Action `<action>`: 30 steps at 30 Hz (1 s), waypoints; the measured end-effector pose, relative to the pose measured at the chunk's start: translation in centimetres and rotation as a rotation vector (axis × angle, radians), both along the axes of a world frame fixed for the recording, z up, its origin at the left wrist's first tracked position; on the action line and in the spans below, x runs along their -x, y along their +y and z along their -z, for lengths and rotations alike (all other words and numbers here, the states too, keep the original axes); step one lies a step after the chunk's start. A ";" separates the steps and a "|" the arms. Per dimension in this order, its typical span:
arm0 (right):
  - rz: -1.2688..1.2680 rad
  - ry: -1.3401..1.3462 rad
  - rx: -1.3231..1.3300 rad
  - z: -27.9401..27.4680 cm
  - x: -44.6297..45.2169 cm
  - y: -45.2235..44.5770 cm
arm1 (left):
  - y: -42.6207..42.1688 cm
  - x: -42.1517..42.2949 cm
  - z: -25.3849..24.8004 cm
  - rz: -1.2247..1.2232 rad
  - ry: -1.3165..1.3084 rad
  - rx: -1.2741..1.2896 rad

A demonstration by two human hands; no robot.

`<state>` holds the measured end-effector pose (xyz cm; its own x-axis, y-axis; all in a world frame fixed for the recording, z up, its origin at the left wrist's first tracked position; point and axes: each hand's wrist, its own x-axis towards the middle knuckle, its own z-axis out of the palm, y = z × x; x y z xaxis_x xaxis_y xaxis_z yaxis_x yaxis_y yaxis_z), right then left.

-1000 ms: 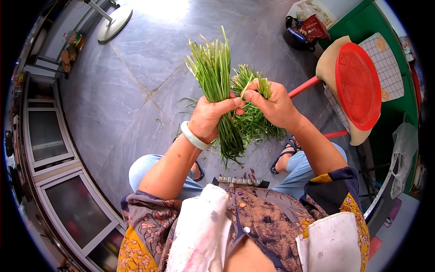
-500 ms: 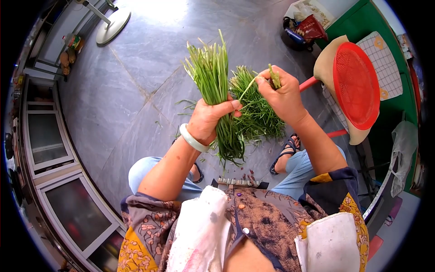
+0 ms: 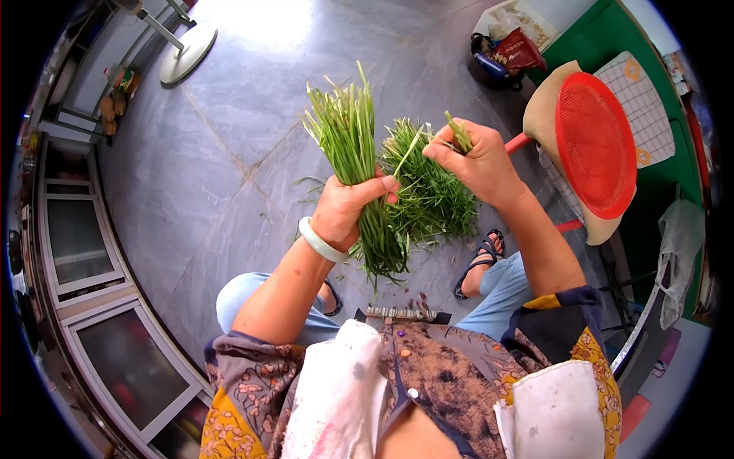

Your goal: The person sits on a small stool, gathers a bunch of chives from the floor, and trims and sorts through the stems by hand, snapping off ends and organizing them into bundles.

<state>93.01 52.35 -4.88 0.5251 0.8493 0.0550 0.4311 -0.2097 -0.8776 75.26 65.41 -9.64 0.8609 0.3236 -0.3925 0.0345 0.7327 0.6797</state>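
Note:
My left hand (image 3: 344, 206) is wrapped round a thick bunch of garlic chives (image 3: 345, 134), pale cut ends up and dark leaf tips hanging below the fist. To its right, my right hand (image 3: 483, 161) is closed on a few short green chive stalks (image 3: 459, 131) that poke out above the fingers. A thin pale stalk (image 3: 410, 150) slants between the two hands; its hold is hard to make out. Below and behind them, a loose pile of garlic chives (image 3: 436, 195) lies on the grey floor (image 3: 214, 168).
On the right, a round red perforated plastic piece (image 3: 596, 145) rests with a tan sheet near a green cabinet (image 3: 665, 199). A dark pot (image 3: 489, 73) stands at the back right. Glass-fronted cupboards (image 3: 84, 237) line the left; a round stand base (image 3: 188, 55) is behind.
The bunch and both hands sit slightly more to the left in view. The right hand has shifted a little, with the thin stalk now slanting nearer the bunch.

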 end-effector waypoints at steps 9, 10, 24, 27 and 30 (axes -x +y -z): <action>0.020 0.310 -0.042 -0.1 0.3 0.5 | -0.3 -0.1 0.7 0.032 -0.036 -0.036; 0.025 0.301 -0.071 -0.1 0.3 0.5 | -0.3 -0.2 0.7 0.031 -0.034 -0.037; -0.141 0.106 0.113 -0.5 -0.1 -0.4 | 0.3 -0.4 0.9 -0.004 0.000 0.008; -0.146 0.059 0.178 -0.6 -0.1 -0.5 | 0.3 -0.4 1.0 -0.014 -0.010 0.017; -0.142 0.115 0.131 0.8 -0.3 -0.6 | 0.4 -0.3 1.0 -0.031 -0.005 0.034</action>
<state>93.28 51.78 -5.69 0.3960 0.9112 -0.1136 0.3629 -0.2690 -0.8922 75.60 65.77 -10.63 0.8529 0.3368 -0.3990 0.0078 0.7559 0.6547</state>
